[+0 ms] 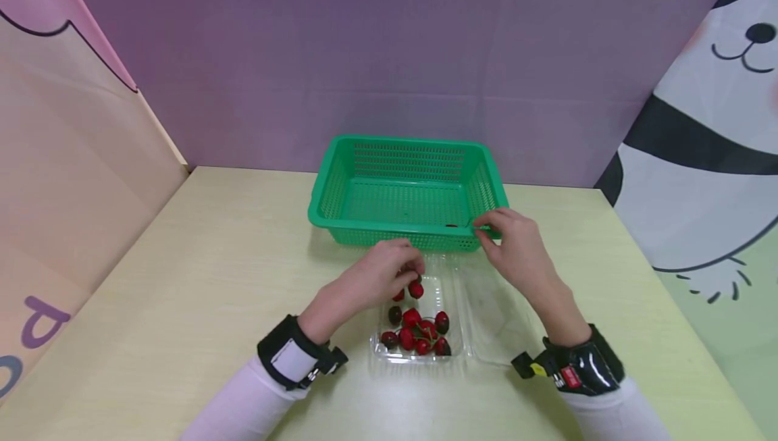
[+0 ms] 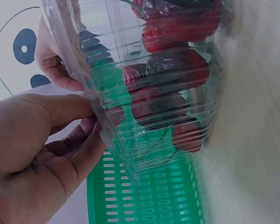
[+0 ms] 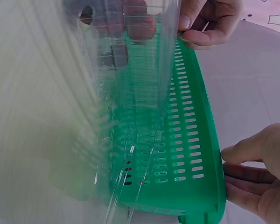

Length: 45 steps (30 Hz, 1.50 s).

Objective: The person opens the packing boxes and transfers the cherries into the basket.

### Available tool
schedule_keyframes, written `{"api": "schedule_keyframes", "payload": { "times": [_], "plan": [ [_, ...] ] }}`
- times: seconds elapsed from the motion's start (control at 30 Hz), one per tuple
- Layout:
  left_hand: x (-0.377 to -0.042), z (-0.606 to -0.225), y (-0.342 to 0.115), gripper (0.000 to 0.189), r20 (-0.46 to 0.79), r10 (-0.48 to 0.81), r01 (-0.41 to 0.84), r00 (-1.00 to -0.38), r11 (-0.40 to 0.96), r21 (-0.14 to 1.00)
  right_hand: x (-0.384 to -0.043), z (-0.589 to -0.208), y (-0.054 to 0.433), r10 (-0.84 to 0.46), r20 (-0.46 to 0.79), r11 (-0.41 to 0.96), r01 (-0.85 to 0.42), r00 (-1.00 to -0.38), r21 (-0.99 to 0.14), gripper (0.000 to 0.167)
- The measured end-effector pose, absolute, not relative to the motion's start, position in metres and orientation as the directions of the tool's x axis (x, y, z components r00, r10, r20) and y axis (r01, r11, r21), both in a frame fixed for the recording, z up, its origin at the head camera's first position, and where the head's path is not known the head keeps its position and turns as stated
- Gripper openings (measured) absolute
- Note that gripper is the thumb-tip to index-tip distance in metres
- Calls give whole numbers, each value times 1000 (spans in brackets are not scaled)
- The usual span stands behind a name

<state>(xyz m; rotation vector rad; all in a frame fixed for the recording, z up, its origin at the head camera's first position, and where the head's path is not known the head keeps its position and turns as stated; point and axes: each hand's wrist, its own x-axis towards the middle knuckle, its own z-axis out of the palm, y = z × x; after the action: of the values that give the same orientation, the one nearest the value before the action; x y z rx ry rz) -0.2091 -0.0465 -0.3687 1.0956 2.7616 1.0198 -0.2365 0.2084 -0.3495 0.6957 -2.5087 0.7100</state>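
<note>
My left hand [image 1: 389,269] is over the far end of a clear plastic clamshell box [image 1: 457,340], fingertips bent down together. They pinch a red cherry [image 1: 416,290] near its top. Several red and dark cherries [image 1: 407,338], some with green stems, lie in the near half of the box. My right hand [image 1: 516,242] is at the near right corner of a green plastic basket [image 1: 404,228], thumb and forefinger apart, with nothing visible between them. Just inside the basket's near rim, a dark red sliver [image 1: 452,225] shows left of those fingers.
The box's clear lid [image 1: 498,326] lies open to the right, under my right forearm. Behind the box stands the basket, its slotted floor mostly bare, near the purple backdrop [image 1: 401,56]. Pale wooden tabletop [image 1: 200,292] stretches out on both sides.
</note>
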Motion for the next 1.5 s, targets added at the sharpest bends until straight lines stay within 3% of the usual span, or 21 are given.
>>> {"api": "schedule_keyframes", "payload": {
  "times": [0.6,0.9,1.23,1.5],
  "plan": [
    [-210,-364,-50,10,258,601,621,-757,537,571,-228,-343,204,-390,528,719,-608,-754,-337,14],
    [-213,-356,-55,8,300,607,654,-735,521,548,-215,-335,196,-457,460,713,-622,-762,-323,9],
    [-217,-343,-59,8,329,593,661,-735,520,541,-202,-327,189,-598,273,716,-656,-753,-241,11],
    [-222,-329,-67,7,395,577,691,-715,495,526,-195,-326,184,-620,244,712,-665,-746,-223,13]
  ]
}}
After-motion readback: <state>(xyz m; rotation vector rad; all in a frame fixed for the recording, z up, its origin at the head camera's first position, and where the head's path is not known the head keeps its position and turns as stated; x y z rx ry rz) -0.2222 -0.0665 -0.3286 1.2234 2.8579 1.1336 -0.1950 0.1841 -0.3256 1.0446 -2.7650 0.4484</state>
